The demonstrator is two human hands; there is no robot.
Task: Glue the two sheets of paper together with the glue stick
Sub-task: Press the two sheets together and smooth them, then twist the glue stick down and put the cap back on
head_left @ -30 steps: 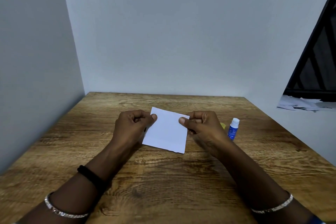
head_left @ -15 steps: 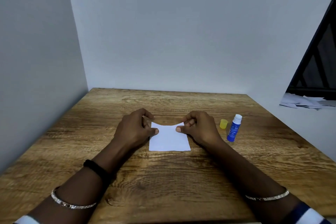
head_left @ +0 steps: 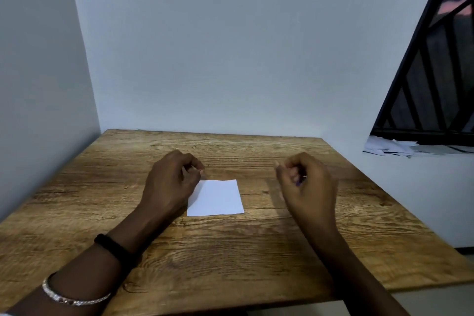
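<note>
A white paper lies flat on the wooden table; only one rectangle shows, so I cannot tell one sheet from two. My left hand hovers at the paper's upper left corner with loosely curled fingers, covers part of the left edge and holds nothing. To the right of the paper, my right hand is blurred and curled. A sliver of the blue glue stick shows between its fingers; the rest of the stick is hidden by the hand.
Grey walls close the table at the left and the back. Past the table's right edge, a ledge with loose papers sits under a dark barred window.
Both hands have let go of the paper, which now lies flat. My right hand has moved right to where the glue stick stood and covers it and the yellow cap.
</note>
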